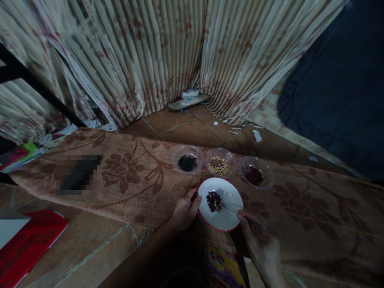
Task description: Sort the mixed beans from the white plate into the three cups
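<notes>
A white plate with a red rim (232,198) lies on a brown flowered cloth (135,176) and holds a small heap of mixed beans (213,201). My left hand (184,212) grips the plate's left edge, fingers curled on it. My right hand (259,240) is closed on thin metal tweezers (230,207), their tips at the heap. Behind the plate stand three clear bowls: one with black beans (187,163), one with pale yellow beans (219,165), one with dark red beans (253,175).
A striped flowered curtain (144,60) hangs at the back, a sandal (187,100) at its foot. A red flat item (30,240) lies on the tiled floor at left. A dark blue fabric (339,80) fills the right. Papers (18,156) lie at far left.
</notes>
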`<state>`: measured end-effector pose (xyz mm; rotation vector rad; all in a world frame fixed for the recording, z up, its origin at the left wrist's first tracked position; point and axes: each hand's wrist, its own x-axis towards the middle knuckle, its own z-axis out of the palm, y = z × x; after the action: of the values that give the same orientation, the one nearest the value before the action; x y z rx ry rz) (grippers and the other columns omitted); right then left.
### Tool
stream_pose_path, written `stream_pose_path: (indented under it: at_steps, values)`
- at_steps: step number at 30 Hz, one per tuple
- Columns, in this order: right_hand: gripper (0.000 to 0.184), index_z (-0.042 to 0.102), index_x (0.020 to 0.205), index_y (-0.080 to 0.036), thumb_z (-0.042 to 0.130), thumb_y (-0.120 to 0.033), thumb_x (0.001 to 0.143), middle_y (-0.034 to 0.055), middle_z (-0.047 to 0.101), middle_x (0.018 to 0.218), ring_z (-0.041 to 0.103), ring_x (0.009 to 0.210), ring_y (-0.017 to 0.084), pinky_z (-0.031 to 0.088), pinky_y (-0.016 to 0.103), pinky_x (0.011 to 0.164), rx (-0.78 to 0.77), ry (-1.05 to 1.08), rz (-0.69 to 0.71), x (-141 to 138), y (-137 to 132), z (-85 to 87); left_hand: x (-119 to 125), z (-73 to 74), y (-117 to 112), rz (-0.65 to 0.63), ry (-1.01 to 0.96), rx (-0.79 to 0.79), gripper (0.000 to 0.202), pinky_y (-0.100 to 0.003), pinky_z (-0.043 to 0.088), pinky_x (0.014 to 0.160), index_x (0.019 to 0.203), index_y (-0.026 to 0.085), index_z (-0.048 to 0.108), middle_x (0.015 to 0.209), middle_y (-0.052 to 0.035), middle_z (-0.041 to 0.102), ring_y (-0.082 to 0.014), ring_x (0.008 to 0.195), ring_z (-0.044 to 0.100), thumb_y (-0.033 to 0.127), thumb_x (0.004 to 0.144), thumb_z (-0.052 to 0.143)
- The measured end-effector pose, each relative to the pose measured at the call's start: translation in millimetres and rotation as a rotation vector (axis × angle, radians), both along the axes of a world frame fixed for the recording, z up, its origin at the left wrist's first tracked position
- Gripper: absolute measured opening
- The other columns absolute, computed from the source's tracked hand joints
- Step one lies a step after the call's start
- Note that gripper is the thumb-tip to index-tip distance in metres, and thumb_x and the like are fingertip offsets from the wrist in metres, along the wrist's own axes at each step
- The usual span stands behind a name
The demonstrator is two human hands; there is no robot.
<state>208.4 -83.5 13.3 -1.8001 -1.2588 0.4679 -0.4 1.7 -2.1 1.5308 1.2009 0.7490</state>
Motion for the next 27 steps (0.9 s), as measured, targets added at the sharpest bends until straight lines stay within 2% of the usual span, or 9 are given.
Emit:
stream_pose_path:
  at_steps: [5,11,14,18,20,22,24,27]
  values:
    - [0.026,0.07,0.081,-0.02,0.06,-0.044,0.078,0.0082,0.07,0.09,0.066,0.082,0.022,0.054,0.033,0.072,-0.017,0.001,-0.014,-2,-1,4.1,0,1.3,1,0.013,0.0,0.007,0.034,-0.027,0.048,0.076,0.119,0.019,0.055,0.098,-0.0042,0.07,-0.0176,0.082,0.064,0.033,0.09,0.044]
    - [0.026,0.069,0.081,-0.021,0.061,-0.045,0.078,0.0066,0.07,0.091,0.065,0.086,0.022,0.052,0.032,0.074,-0.037,0.015,-0.058,1,-4,-0.7,0,-1.1,0,-0.002,0.007,0.017,0.035,-0.025,0.048,0.074,0.119,0.019,0.055,0.096,-0.0038,0.07,-0.0172,0.08,0.064,0.035,0.091,0.043]
    - [0.026,0.07,0.082,-0.02,0.062,-0.045,0.077,0.0066,0.07,0.088,0.066,0.082,0.022,0.052,0.032,0.072,-0.035,0.042,-0.076,5,1,4.2,-1,-3.0,0,-0.003,0.019,0.024,0.035,-0.026,0.048,0.073,0.119,0.018,0.054,0.095,-0.0043,0.07,-0.0169,0.078,0.063,0.036,0.092,0.042]
    - [0.023,0.069,0.08,-0.018,0.062,-0.04,0.078,0.0066,0.07,0.084,0.065,0.079,0.02,0.051,0.032,0.072,0.132,0.003,-0.106,6,33,26.4,0,-3.9,0,-0.007,0.03,0.024,0.036,-0.027,0.048,0.074,0.12,0.018,0.053,0.098,-0.0055,0.069,-0.0178,0.082,0.063,0.037,0.092,0.041]
    - [0.021,0.068,0.078,-0.017,0.063,-0.037,0.078,0.0068,0.069,0.083,0.064,0.08,0.02,0.05,0.033,0.077,0.319,0.007,-0.161,4,57,38.8,-1,-3.8,0,-0.005,0.022,0.031,0.035,-0.027,0.047,0.077,0.12,0.019,0.054,0.1,-0.0056,0.069,-0.0183,0.086,0.063,0.037,0.092,0.041]
    - [0.02,0.068,0.08,-0.015,0.063,-0.034,0.078,0.0072,0.069,0.083,0.064,0.08,0.019,0.05,0.035,0.078,0.416,0.082,-0.168,2,78,46.9,-1,-3.5,-1,0.0,0.018,0.037,0.035,-0.027,0.047,0.079,0.12,0.019,0.054,0.103,-0.0056,0.068,-0.0185,0.088,0.063,0.037,0.092,0.041]
    - [0.022,0.068,0.084,-0.013,0.063,-0.034,0.078,0.008,0.069,0.084,0.065,0.08,0.019,0.051,0.036,0.078,0.471,0.159,-0.194,0,90,48.5,-1,-3.3,-1,0.001,0.017,0.037,0.035,-0.027,0.047,0.08,0.119,0.019,0.054,0.104,-0.0055,0.068,-0.0186,0.089,0.063,0.037,0.092,0.041]
    - [0.023,0.069,0.084,-0.014,0.063,-0.035,0.078,0.0083,0.069,0.086,0.065,0.081,0.02,0.05,0.037,0.08,0.477,0.148,-0.223,-2,85,39.3,-2,-3.4,-1,-0.008,0.01,0.036,0.034,-0.028,0.047,0.08,0.118,0.019,0.054,0.103,-0.0053,0.068,-0.0188,0.089,0.063,0.037,0.092,0.041]
